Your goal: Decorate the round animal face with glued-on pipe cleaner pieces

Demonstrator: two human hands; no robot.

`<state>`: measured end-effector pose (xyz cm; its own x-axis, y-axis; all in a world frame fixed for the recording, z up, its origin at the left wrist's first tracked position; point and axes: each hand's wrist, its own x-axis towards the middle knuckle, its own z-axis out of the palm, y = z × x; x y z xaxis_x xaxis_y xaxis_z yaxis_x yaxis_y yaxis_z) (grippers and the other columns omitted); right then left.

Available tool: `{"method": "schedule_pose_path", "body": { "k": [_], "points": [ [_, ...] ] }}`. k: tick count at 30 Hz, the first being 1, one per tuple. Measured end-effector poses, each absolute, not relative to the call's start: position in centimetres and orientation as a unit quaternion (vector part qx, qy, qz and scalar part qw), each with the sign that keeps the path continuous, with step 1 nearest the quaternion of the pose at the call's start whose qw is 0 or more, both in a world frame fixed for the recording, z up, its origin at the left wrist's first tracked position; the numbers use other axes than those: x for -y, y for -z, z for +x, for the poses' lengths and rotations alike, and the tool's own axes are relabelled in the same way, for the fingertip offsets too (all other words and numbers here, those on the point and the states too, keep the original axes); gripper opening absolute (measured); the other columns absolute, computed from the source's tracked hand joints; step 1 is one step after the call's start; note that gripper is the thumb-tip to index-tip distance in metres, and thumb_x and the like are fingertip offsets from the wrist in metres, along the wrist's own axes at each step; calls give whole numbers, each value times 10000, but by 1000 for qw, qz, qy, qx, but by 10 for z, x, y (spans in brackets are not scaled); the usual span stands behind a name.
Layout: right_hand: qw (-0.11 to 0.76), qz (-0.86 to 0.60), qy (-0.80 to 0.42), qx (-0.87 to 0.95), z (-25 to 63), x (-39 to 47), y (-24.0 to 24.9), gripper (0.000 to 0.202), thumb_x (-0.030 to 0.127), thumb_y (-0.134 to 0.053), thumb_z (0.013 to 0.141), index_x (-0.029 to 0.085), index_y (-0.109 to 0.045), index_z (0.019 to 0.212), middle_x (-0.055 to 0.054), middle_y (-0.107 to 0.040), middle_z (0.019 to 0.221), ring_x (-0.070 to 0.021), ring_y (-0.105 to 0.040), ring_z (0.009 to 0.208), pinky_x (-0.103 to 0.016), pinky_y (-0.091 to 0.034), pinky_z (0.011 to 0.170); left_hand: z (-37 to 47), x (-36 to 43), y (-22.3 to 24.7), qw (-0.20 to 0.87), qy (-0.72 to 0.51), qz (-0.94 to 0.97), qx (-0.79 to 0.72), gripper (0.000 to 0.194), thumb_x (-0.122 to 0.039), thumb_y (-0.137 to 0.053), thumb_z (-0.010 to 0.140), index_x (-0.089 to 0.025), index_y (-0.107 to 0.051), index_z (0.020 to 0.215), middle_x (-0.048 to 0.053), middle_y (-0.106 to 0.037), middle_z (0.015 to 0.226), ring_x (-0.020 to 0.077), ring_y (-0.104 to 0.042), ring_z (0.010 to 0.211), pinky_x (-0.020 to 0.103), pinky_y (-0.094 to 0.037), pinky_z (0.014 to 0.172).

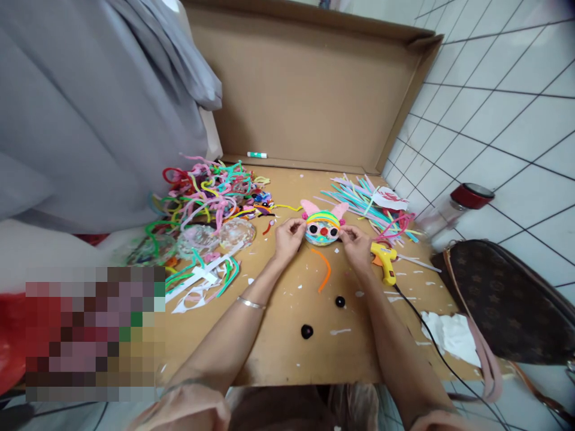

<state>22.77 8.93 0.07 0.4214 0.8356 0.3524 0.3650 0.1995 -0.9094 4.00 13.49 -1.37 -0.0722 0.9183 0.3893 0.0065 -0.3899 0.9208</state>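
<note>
A small craft animal face (323, 222) with pink ears, a striped yellow and green top, dark round eyes and a red nose is held upright over the table. My left hand (290, 238) pinches its left edge, and my right hand (356, 242) pinches the right edge. An orange pipe cleaner (324, 272) lies curved just below it. Closer to me are two black round pieces (340, 301). Beside my right hand rests a yellow hot glue gun (385, 263), its cord running toward the front right.
Tangled pipe cleaners (215, 194) heap at the left, near clear plastic pieces (236, 233). More pipe cleaners (354, 200) lie back right. A brown handbag (507, 299), a red-lidded bottle (469, 197) and crumpled tissue (451, 336) occupy the right. A cardboard panel (309, 90) stands behind.
</note>
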Motion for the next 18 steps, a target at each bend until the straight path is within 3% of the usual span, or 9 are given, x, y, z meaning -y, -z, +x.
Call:
{"method": "schedule_pose_path", "body": {
  "k": [18],
  "points": [
    [587, -615, -185, 494, 225, -86, -3, 244, 398, -641, 720, 181, -718, 801, -52, -735, 724, -190, -648, 641, -335, -539, 666, 39, -130, 9, 379, -598, 578, -406, 152, -297, -650, 809, -158, -701, 773, 36, -702, 752, 149, -618, 706, 264, -504, 693]
  ]
}}
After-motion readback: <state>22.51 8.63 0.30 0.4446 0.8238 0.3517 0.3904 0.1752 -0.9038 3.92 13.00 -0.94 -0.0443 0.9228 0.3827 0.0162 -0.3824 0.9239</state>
